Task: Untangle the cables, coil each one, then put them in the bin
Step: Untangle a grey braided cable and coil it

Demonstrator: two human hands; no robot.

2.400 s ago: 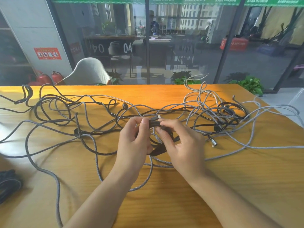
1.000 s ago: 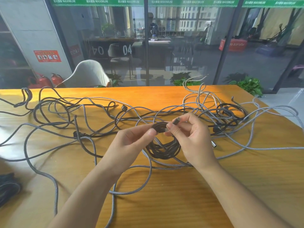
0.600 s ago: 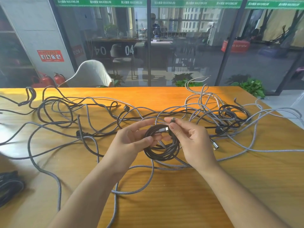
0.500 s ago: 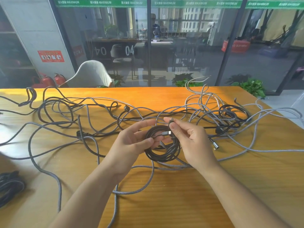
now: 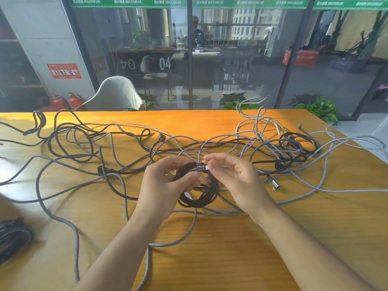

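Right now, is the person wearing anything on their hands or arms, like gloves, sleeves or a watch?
No. The left hand and right hand are bare, with no gloves or rings visible. Both forearms are uncovered as far as the frame shows, with no sleeves, watch or bracelet in view.

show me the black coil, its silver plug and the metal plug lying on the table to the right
black coil [image 5: 198, 199], head view, lower loops
silver plug [image 5: 202, 168], head view, its body
metal plug [image 5: 274, 185], head view, its barrel

The dark cable [image 5: 199, 192] is now wound into a coil, hanging from the left hand [image 5: 168, 183]. The right hand [image 5: 237, 177] has slid to the plug [image 5: 202, 168] at the coil's top, fingers [image 5: 212, 164] loosening around it.
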